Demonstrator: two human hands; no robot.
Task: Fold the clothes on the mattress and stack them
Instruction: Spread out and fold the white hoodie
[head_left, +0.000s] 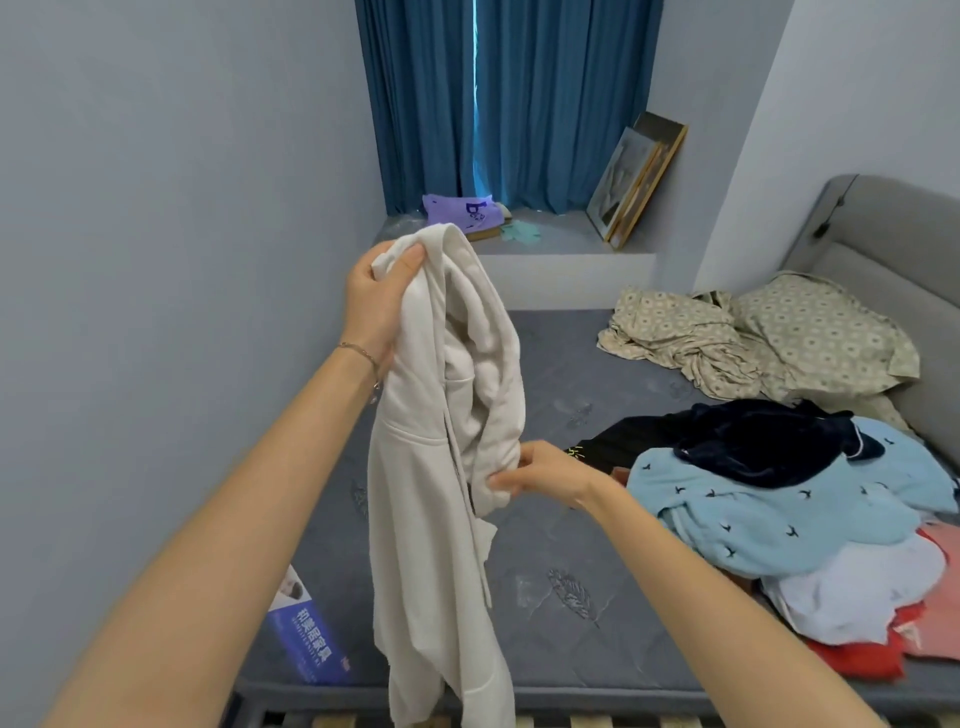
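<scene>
The cream hoodie (415, 493) is hanging in mid-air over the grey mattress (571, 597), left of centre in the view, bunched and not yet spread. The left hand (376, 301) is gripping a fistful at the garment's 12 o'clock, and the right hand (545, 475) is pinching a gathered fold at about 3 o'clock. The step in hand looks like sorting the hoodie out, hunting for its shoulders or hem before any fold. The next move probably calls for shaking it open and laying it flat on the mattress below. At 3 to 4 o'clock from the hoodie, the unfolded pile (779, 499) of light blue, navy, white and red pieces is lying on the mattress. No folded stack is showing.
</scene>
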